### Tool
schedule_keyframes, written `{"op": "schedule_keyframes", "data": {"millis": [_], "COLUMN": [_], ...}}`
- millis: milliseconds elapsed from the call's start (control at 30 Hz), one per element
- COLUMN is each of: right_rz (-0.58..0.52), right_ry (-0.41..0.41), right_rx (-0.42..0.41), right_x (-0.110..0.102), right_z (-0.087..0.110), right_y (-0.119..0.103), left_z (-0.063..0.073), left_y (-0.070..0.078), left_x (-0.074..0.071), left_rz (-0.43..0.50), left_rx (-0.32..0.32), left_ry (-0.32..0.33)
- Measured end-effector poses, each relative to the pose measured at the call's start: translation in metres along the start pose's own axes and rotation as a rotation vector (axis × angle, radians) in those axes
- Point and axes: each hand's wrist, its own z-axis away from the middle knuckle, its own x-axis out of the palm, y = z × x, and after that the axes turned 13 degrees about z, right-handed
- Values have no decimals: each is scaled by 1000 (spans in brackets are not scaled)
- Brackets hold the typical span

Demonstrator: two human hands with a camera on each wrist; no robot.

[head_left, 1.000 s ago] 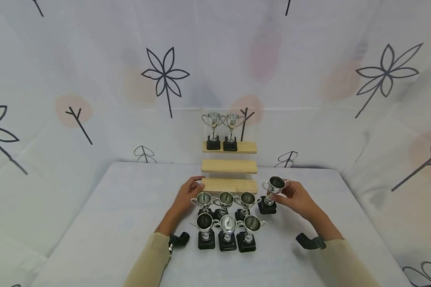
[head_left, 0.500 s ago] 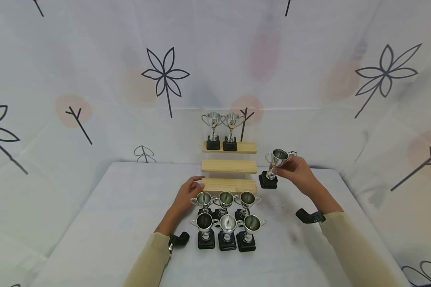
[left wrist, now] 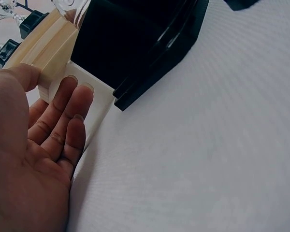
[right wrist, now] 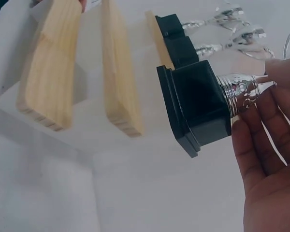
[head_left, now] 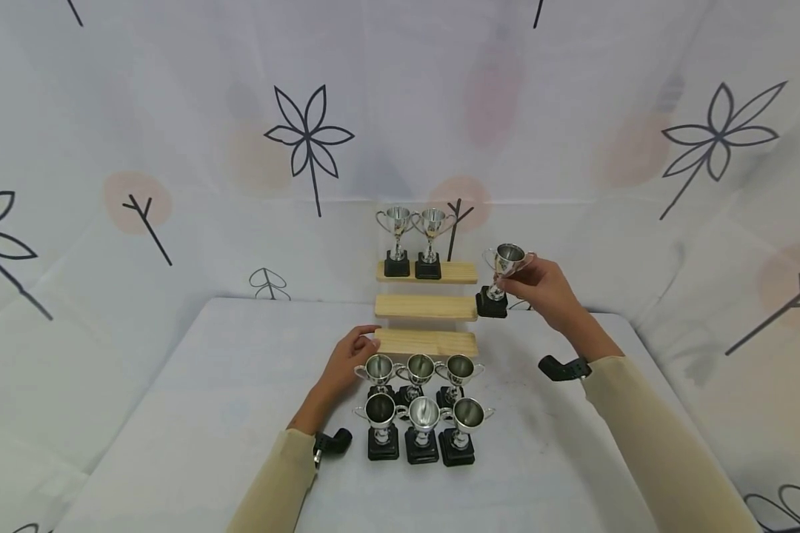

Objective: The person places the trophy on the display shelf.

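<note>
My right hand holds a small silver trophy cup by its stem, thumb on one side and fingers on the other. The cup is in the air, tilted slightly, its black base just right of the middle shelf. My left hand grips the left end of the bottom shelf of a stepped stand with wooden planks. In the left wrist view, a digit lies on the plank while other fingers curl beside the white support. Two trophies stand on the top shelf.
Several matching trophies stand in two rows on the white-covered table, directly in front of the stand. A patterned cloth backdrop hangs behind. Each wrist wears a black strap mount.
My right hand has raised the trophy cup from beside the bottom shelf, up and away, to the right of the top and middle shelves. My left hand has stayed at the bottom shelf.
</note>
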Motion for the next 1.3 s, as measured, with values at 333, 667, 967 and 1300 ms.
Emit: {"op": "schedule_keyframes", "data": {"millis": [333,667,967,1300], "right_rz": [125,144,129,109], "right_ry": [30,70,60,45], "right_rx": [52,149,185,223], "right_x": [3,16,24,32], "right_z": [-24,-45,-56,-69], "right_y": [-16,-24,-27,-26], "left_z": [0,-1,-2,4], "left_y": [2,0,-4,13], "left_x": [0,-1,-1,3], "left_rz": [1,-4,15,31], "left_rx": [-2,-8,15,8], "left_ry": [0,0,-1,5]}}
